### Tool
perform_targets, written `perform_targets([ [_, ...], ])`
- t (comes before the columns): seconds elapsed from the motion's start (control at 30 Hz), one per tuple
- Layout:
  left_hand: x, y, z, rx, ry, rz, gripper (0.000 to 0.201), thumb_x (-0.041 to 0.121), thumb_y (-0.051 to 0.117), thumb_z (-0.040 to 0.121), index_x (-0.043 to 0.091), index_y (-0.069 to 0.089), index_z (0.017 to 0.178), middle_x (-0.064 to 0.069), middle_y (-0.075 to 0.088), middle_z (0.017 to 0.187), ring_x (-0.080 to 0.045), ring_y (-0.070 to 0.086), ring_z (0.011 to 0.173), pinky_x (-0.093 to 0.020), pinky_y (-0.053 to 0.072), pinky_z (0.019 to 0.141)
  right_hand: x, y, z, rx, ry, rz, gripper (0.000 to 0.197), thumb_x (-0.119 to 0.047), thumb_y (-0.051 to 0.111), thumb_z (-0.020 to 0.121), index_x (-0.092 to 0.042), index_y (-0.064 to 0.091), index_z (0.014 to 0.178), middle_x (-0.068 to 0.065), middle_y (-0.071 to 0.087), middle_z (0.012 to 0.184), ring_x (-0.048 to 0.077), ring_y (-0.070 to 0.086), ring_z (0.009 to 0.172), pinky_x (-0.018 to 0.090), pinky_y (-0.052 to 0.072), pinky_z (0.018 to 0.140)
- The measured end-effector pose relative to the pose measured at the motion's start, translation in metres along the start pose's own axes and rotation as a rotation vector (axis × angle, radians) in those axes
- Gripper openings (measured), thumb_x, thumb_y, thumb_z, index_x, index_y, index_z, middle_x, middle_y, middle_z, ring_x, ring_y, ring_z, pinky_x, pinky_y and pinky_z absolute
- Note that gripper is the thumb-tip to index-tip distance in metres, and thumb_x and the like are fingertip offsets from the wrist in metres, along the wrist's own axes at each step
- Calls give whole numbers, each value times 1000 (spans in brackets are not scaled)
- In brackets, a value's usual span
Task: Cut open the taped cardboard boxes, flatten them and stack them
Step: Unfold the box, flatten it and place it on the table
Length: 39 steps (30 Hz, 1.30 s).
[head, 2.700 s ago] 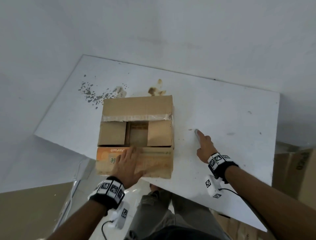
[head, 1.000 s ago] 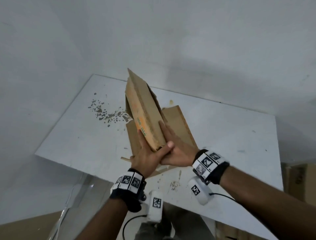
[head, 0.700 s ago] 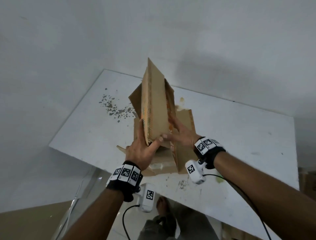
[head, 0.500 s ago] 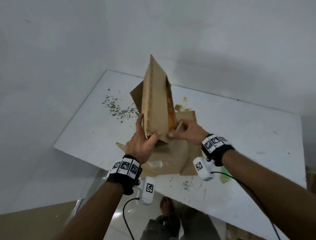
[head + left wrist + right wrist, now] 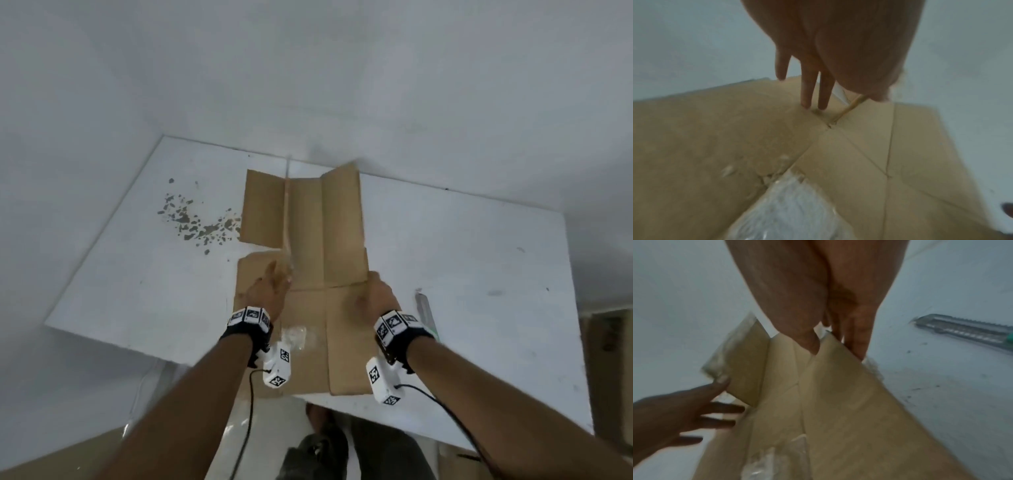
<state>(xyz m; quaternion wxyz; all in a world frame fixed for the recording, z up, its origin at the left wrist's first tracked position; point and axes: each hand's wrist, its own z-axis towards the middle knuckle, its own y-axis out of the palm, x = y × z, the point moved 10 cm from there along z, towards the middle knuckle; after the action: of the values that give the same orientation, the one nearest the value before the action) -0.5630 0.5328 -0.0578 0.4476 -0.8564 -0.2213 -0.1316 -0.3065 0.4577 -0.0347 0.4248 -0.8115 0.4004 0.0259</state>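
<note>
One white worktop point(image 5: 445, 274) fills most of my head view, w/ dark speckled stains point(image 5: 191, 219) on its left part. On it the cardboard box point(image 5: 308, 308) lies opened out, inner side up, near edge hanging over the worktop's front edge; far panels partly flat, one flap point(image 5: 287, 205) standing up edge-on near the middle-left, another far-right panel tilted up a bit. Crumpled clear tape point(image 5: 294, 337) sticks to the near part of the card. My left hand point(image 5: 270, 291) is on the card by the base of that upright flap: fingers straight and spread, tips pressing the surface in the left wrist view, thumb against the flap edge, so grip apart. My right hand point(image 5: 375, 296) is at the box's right edge, thumb on top and fingers curled under, grip clamped on the card. A box cutter point(image 5: 424, 310) lies on the worktop just right of that hand, apart from it. More cardboard point(image 5: 609, 342) sits off the worktop's right side, blurry.
</note>
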Motion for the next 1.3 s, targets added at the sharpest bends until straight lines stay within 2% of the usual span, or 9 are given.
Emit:
perform_targets([
  [0.07, -45, -23, -2, 209, -185, -126, 55, 45, 38, 104, 21, 32, 153, -14, 61, 137, -38, 57, 124, -52, 37, 106, -15, -28, -6, 215, -66, -48, 55, -18, 51, 98, -10, 30, 149, 17, 36, 148, 38, 42, 129, 51, 42, 102],
  [0.17, -98, -47, -16, 449, -425, -320, 75, 34, 64, 94, 11, 24, 154, -24, 40, 150, -45, 45, 131, -57, 37, 108, -74, -73, -18, 522, -369, -49, 56, -34, 59, 93, -15, 41, 143, 11, 40, 144, 33, 40, 126, 50, 42, 99],
  [0.23, -79, -73, -7, 543, -297, -167, 86, 32, 72, 88, 10, 24, 155, -21, 28, 158, -42, 33, 141, -56, 33, 112, -114, -73, 4, 464, -467, -153, 57, -44, 55, 94, -16, 42, 142, 11, 39, 146, 33, 37, 131, 51, 39, 104],
  [0.37, 49, -82, 75, 353, 353, 248, 83, 56, 64, 89, 20, 30, 156, -10, 18, 167, -31, 15, 153, -51, 15, 123, -158, -49, 110, 239, -394, -433, 87, -70, 44, 91, -15, 23, 155, 16, 13, 165, 40, 15, 149, 56, 18, 119],
  [0.57, 75, -50, 213, -36, 206, 559, 140, 98, 53, 60, 32, -21, 158, -5, -29, 165, -35, -25, 152, -65, -13, 118, -149, -43, 241, 75, -299, -651, 111, -88, 36, 79, -24, -6, 159, 15, -19, 165, 41, -17, 151, 64, -2, 119],
  [0.8, 62, -31, 237, -10, 209, 577, 151, 101, 55, 50, 32, -32, 153, -6, -39, 160, -36, -33, 148, -64, -19, 114, -139, -31, 265, 74, -367, -678, 111, -92, 20, 79, -23, -20, 157, 16, -29, 162, 39, -27, 149, 63, -11, 118],
  [1.03, 60, -5, 90, -51, 230, 496, 87, 56, 44, 99, 19, -2, 163, -14, -16, 168, -36, -9, 155, -62, -1, 122, -128, -3, 135, -22, -387, -645, 97, -74, 33, 92, -17, -7, 160, 20, -16, 165, 44, -12, 151, 60, -4, 120],
  [1.17, -9, 57, -30, 60, 339, 357, 84, 70, 22, 96, 25, -4, 162, -13, -11, 169, -34, -9, 156, -62, -9, 121, -39, 70, 18, -36, -485, -606, 105, -82, 7, 82, -13, 6, 161, 25, -6, 165, 50, -5, 150, 66, 1, 119],
  [1.3, -52, 98, -41, 38, 323, 386, 84, 76, 25, 95, 34, -4, 162, -8, -14, 169, -32, -11, 156, -65, -3, 121, 19, 124, 6, -108, -399, -602, 102, -84, 4, 87, -15, 16, 160, 26, -4, 165, 52, -3, 150, 73, 8, 115],
])
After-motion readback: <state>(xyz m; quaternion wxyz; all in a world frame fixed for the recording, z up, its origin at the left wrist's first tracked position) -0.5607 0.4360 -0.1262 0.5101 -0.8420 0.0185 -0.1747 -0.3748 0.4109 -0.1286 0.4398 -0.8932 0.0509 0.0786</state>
